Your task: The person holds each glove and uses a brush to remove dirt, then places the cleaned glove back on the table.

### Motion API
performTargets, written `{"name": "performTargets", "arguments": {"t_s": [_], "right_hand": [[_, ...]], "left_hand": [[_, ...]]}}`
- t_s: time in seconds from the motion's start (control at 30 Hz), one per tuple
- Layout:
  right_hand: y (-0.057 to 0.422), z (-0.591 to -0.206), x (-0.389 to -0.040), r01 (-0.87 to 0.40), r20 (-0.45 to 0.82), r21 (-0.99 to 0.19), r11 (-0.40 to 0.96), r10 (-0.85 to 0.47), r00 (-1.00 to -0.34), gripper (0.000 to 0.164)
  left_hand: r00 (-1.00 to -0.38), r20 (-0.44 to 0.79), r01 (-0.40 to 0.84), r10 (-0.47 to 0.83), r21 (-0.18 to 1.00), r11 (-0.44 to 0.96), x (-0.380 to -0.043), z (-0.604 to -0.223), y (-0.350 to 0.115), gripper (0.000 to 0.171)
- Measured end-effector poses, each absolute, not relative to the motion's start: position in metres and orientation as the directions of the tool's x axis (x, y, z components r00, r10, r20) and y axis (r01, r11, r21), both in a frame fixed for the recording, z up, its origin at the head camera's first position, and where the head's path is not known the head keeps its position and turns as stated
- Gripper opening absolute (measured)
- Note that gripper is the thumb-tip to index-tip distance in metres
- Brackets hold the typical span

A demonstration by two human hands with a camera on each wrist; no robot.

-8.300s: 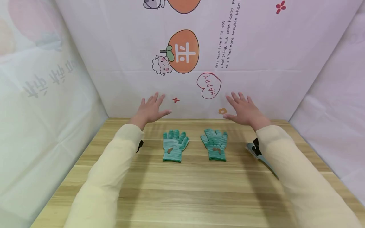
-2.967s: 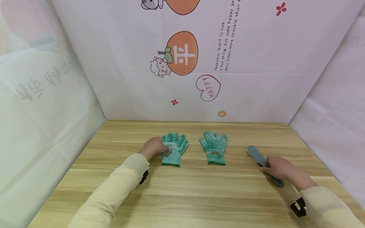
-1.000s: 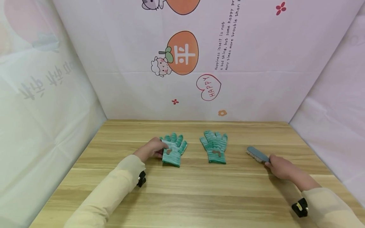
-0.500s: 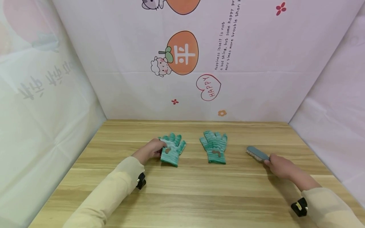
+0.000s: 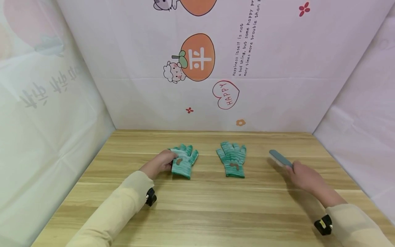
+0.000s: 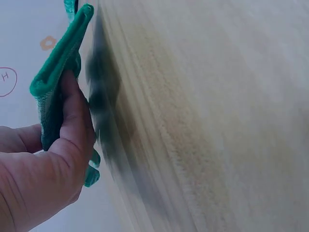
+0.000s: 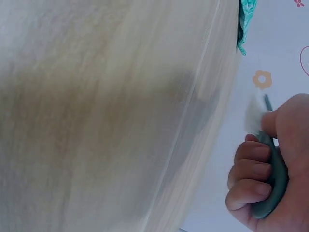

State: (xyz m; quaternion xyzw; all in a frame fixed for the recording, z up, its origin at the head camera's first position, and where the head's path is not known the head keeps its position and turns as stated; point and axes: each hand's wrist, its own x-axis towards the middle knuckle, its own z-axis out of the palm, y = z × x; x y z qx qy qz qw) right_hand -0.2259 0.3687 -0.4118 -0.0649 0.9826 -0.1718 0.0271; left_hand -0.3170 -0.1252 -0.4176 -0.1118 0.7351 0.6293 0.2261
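My left hand (image 5: 162,161) pinches the left green knit glove (image 5: 182,167) by its outer side, thumb on top and fingers underneath. That glove has a brown stain near its cuff, and in the left wrist view the green cuff (image 6: 63,55) stands off the table above its shadow. My right hand (image 5: 305,176) grips the handle (image 7: 275,186) of a grey-blue brush, fingers wrapped round it. The brush head (image 5: 280,157) points forward and left, its pale bristles facing down and left above the table. A second green glove (image 5: 232,159), also stained brown, lies flat between the hands.
The wooden table (image 5: 197,212) runs back to a white printed cloth wall (image 5: 271,85). More white cloth hangs at the left side (image 5: 55,137) and the right side (image 5: 367,137). Black wrist cameras sit under both cuffs.
From hovering at the back, my hands came down to the left glove and the brush. Lately the glove shifted left, lifting off the table, and the brush rose with its head tipping up.
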Motion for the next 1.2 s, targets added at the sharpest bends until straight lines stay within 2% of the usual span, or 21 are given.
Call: {"name": "performTargets", "arguments": {"t_s": [0.47, 0.67, 1.2], "right_hand": [[0.354, -0.407, -0.228, -0.111, 0.06, -0.354, 0.929, -0.096, -0.994, 0.053], [0.343, -0.404, -0.227, -0.142, 0.11, -0.354, 0.924, -0.11, -0.988, 0.05], [0.298, -0.383, -0.223, -0.215, 0.171, -0.339, 0.916, -0.165, -0.971, 0.048]], "left_hand": [[-0.872, -0.45, -0.441, 0.19, 0.893, 0.092, -0.311, -0.411, -0.129, 0.029], [-0.883, -0.412, -0.405, 0.227, 0.911, 0.077, -0.307, -0.406, -0.127, 0.03], [-0.915, -0.35, -0.357, 0.201, 0.934, -0.003, -0.295, -0.393, -0.119, 0.03]]}}
